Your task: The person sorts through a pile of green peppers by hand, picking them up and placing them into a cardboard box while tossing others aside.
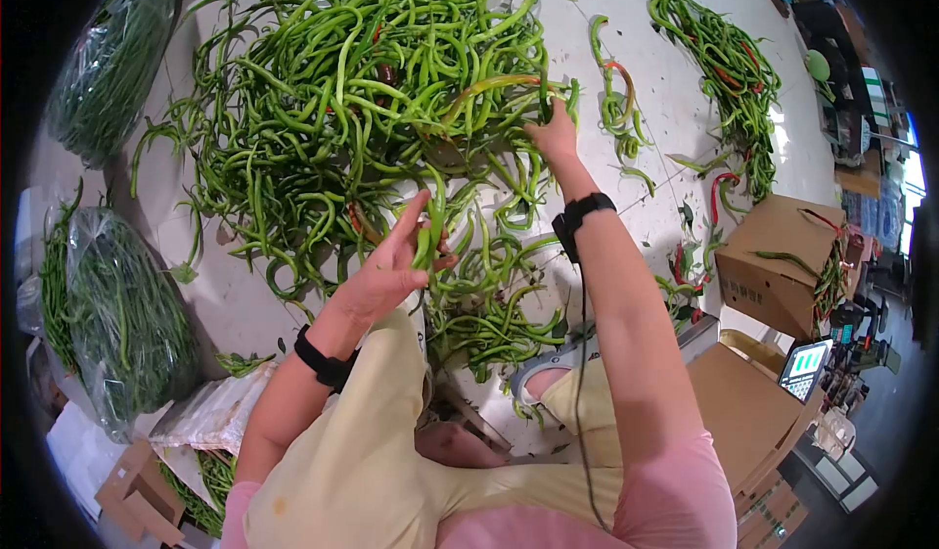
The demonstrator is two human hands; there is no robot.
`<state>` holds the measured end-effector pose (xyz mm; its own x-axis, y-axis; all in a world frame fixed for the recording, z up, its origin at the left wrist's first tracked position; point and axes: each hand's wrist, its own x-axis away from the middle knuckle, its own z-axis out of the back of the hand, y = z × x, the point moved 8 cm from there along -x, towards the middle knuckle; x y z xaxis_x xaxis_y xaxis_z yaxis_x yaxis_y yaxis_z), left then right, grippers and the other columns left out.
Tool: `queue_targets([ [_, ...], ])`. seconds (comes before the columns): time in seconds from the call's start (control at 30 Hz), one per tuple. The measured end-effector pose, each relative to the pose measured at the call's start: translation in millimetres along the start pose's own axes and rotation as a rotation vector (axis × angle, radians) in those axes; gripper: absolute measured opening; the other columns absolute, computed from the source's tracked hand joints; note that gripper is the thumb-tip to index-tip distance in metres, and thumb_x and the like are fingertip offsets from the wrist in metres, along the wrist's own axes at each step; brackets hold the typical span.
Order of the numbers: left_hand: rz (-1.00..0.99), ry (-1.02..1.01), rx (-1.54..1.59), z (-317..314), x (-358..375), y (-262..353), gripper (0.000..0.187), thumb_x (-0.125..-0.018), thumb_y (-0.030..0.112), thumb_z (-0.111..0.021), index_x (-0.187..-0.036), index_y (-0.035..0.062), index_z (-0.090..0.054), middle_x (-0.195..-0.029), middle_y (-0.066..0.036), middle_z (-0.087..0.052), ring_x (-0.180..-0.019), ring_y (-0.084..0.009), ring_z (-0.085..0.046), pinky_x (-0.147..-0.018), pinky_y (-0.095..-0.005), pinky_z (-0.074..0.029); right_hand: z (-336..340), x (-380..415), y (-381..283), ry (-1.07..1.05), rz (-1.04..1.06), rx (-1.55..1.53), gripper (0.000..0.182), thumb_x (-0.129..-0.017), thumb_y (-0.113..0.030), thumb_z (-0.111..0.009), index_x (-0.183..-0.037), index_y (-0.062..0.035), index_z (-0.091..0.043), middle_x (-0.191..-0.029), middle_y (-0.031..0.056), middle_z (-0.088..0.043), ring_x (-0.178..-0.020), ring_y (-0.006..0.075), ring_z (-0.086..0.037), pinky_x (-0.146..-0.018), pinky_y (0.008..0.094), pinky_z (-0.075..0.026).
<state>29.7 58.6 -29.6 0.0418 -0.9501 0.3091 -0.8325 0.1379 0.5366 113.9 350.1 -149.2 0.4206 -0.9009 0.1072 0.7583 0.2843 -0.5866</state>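
A large heap of long green chili peppers (323, 109) lies on the pale floor before me, with a few red ones mixed in. My left hand (386, 273) is above the heap's near edge, its fingers curled round a green chili pepper (434, 218) while the index finger points forward. At the heap's right side, my right hand (556, 138) reaches down with its fingers pinched at the end of a long reddish-green chili pepper (494, 83). Its fingertips are partly hidden by the hand. More loose peppers (489, 319) lie between my feet.
Clear plastic bags of green peppers (122, 304) stand at the left. A smaller pile (719, 60) lies at the far right, with a few peppers (616, 89) between. To my right are a cardboard box (773, 255) and a scale display (806, 368).
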Motion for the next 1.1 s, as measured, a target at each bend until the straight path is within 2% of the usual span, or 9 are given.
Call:
queue_targets([
  [0.07, -0.006, -0.012, -0.038, -4.5, 4.1, 0.7, 0.11, -0.065, 0.017, -0.078, -0.145, 0.0125, -0.002, -0.114, -0.007, -0.037, -0.104, -0.0195, -0.042, -0.098, -0.038, -0.035, -10.6, -1.2, -3.7, -0.127, 0.004, 0.266, 0.047, -0.065, -0.022, -0.068, -0.104, 0.0011, -0.056, -0.103, 0.0181, -0.061, -0.088, 0.0326, -0.06, -0.078, 0.0378, -0.048],
  [0.2, 0.002, 0.056, -0.055, -8.1, 10.1, 12.6, 0.103, -0.066, 0.009, -0.075, -0.144, 0.0117, -0.008, -0.107, -0.007, -0.042, -0.095, -0.0186, -0.047, -0.092, -0.0349, -0.041, -2.3, 28.8, 19.4, -0.34, -0.031, -0.046, 0.032, -0.071, -0.023, -0.066, -0.091, 0.0007, -0.063, -0.084, 0.0128, -0.066, -0.078, 0.0293, -0.062, -0.071, 0.0352, -0.048],
  [0.37, -0.034, 0.196, -0.027, 8.1, 13.7, 14.7, 0.075, -0.075, 0.0, -0.067, -0.138, 0.0048, -0.026, -0.103, -0.006, -0.047, -0.087, -0.0143, -0.051, -0.073, -0.0282, -0.05, 53.6, 72.5, 54.9, -0.55, -0.389, -0.442, 0.032, -0.085, -0.034, -0.056, -0.097, -0.0052, -0.063, -0.08, 0.001, -0.065, -0.061, 0.0057, -0.048, -0.056, 0.0219, -0.039],
  [0.47, -0.038, 0.269, -0.03, 18.9, 14.9, 8.9, 0.076, -0.075, 0.0, -0.067, -0.139, 0.0048, -0.026, -0.104, -0.006, -0.048, -0.086, -0.0145, -0.052, -0.072, -0.0281, -0.05, 82.7, 51.4, 104.7, -0.267, -0.111, 0.345, 0.032, -0.082, -0.029, -0.059, -0.1, -0.0028, -0.06, -0.093, 0.0142, -0.064, -0.073, 0.0262, -0.059, -0.068, 0.0366, -0.047],
  [0.57, -0.072, 0.282, -0.133, 13.7, 12.5, 8.1, 0.081, -0.074, -0.001, -0.066, -0.141, 0.0073, -0.021, -0.11, -0.006, -0.047, -0.092, -0.0148, -0.052, -0.08, -0.0288, -0.047, 111.3, 43.9, 50.3, 0.147, 0.243, 0.302, 0.038, -0.074, -0.028, -0.066, -0.1, -0.0013, -0.058, -0.1, 0.0183, -0.061, -0.088, 0.0352, -0.058, -0.078, 0.0425, -0.046],
  [0.67, -0.059, 0.285, -0.21, 14.2, 11.9, 1.0, 0.087, -0.073, -0.001, -0.067, -0.143, 0.0086, -0.016, -0.113, -0.006, -0.046, -0.095, -0.016, -0.051, -0.087, -0.0296, -0.043, 64.7, 17.2, 65.3, 0.036, 0.14, 0.079, 0.045, -0.07, -0.025, -0.069, -0.104, 0.0, -0.056, -0.098, 0.0186, -0.06, -0.094, 0.0351, -0.057, -0.081, 0.0424, -0.046],
  [0.9, 0.054, 0.235, -0.149, 9.4, 9.9, -5.4, 0.089, -0.07, 0.001, -0.068, -0.142, 0.0083, -0.018, -0.11, -0.005, -0.044, -0.099, -0.0167, -0.049, -0.095, -0.0352, -0.039, 26.5, -5.3, 59.3, -0.001, -0.083, 0.313, 0.036, -0.076, -0.024, -0.062, -0.095, 0.0038, -0.053, -0.088, 0.0228, -0.061, -0.084, 0.039, -0.059, -0.078, 0.0447, -0.046],
  [1.0, 0.128, 0.219, -0.06, 6.8, 11.5, 0.3, 0.085, -0.07, 0.003, -0.067, -0.141, 0.0081, -0.022, -0.107, -0.003, -0.046, -0.096, -0.0163, -0.05, -0.095, -0.0329, -0.038, 70.0, 4.7, 79.8, 0.309, -0.233, 0.059, 0.025, -0.079, -0.021, -0.057, -0.088, 0.002, -0.053, -0.077, 0.0167, -0.06, -0.066, 0.0299, -0.058, -0.063, 0.0393, -0.047],
  [1.1, 0.053, 0.207, 0.013, 11.4, 7.3, -3.4, 0.073, -0.071, 0.002, -0.067, -0.136, 0.0061, -0.031, -0.105, -0.004, -0.05, -0.095, -0.0176, -0.053, -0.095, -0.0328, -0.04, 84.7, 47.2, 81.9, 0.21, -0.421, -1.001, 0.015, -0.079, -0.013, -0.052, -0.088, -0.0006, -0.049, -0.069, 0.0083, -0.054, -0.056, 0.017, -0.053, -0.05, 0.03, -0.041],
])
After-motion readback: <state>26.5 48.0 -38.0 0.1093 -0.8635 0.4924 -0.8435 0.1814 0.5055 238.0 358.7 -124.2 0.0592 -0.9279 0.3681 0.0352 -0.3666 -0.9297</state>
